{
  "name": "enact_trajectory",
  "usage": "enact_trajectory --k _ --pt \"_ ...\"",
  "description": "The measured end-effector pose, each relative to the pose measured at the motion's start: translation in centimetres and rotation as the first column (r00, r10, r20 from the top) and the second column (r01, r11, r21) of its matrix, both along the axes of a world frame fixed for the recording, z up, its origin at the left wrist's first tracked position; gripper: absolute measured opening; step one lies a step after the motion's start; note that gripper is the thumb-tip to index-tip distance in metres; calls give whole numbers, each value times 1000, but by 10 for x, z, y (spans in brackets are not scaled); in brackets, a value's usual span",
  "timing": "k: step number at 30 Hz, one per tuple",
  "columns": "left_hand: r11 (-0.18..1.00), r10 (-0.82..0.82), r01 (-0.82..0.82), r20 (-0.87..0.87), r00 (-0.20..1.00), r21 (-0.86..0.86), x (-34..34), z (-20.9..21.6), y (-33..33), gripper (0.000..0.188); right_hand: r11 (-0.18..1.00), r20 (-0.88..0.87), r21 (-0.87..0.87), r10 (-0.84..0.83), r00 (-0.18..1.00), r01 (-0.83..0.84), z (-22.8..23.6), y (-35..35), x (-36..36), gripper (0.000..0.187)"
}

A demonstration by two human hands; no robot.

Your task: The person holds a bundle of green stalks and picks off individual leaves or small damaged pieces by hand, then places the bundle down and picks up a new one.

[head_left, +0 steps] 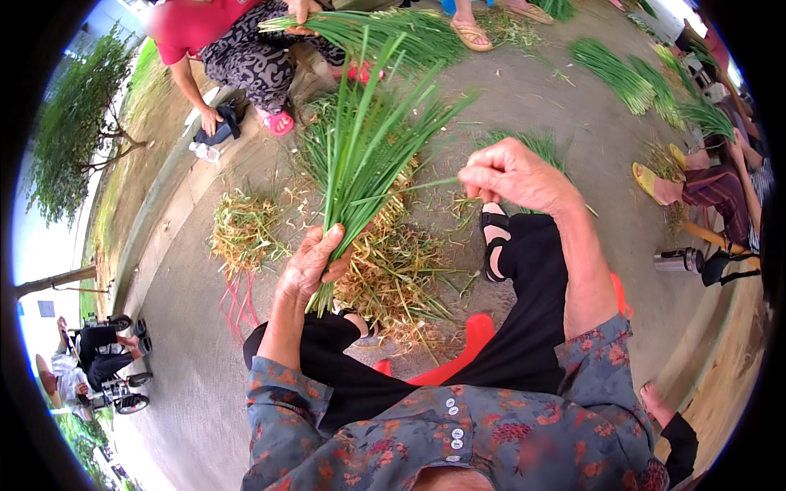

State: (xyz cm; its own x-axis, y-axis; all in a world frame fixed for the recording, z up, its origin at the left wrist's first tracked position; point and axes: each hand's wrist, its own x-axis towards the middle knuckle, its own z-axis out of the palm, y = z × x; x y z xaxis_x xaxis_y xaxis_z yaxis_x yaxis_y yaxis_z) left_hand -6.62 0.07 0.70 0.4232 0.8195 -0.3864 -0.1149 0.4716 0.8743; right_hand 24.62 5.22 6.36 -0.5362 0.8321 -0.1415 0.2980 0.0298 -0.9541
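Observation:
My left hand point(318, 260) is wrapped round the lower part of a bunch of garlic chives point(360, 155). Its long green leaves fan upward, and the cut-looking ends stick out below my fist. To the right, my right hand point(516, 176) pinches the tip of a single chive leaf point(430, 184), which stretches across from the bunch. Beneath the bunch, a heap of yellowed leaves and trimmings point(393, 274) lies on the ground between my feet. More loose green chives point(532, 147) lie just beyond my right hand.
A smaller trimmings pile point(246, 225) and pink strings point(239, 303) lie at left. Across from me a person in red point(201, 33) holds chives. Chive bundles point(612, 74) lie at far right; a steel flask point(678, 260) stands nearer. Someone sits in a wheelchair point(123, 385) at lower left.

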Motion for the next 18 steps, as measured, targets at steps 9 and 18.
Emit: enact_trajectory --k 9,18 --pt "997 -71 71 12 997 -30 0 -5 -6 37 605 -172 422 -679 714 676 -17 17 8 38" --pt "994 -102 101 31 994 49 -2 4 -5 65 514 -202 400 -758 620 759 -19 15 14 35"
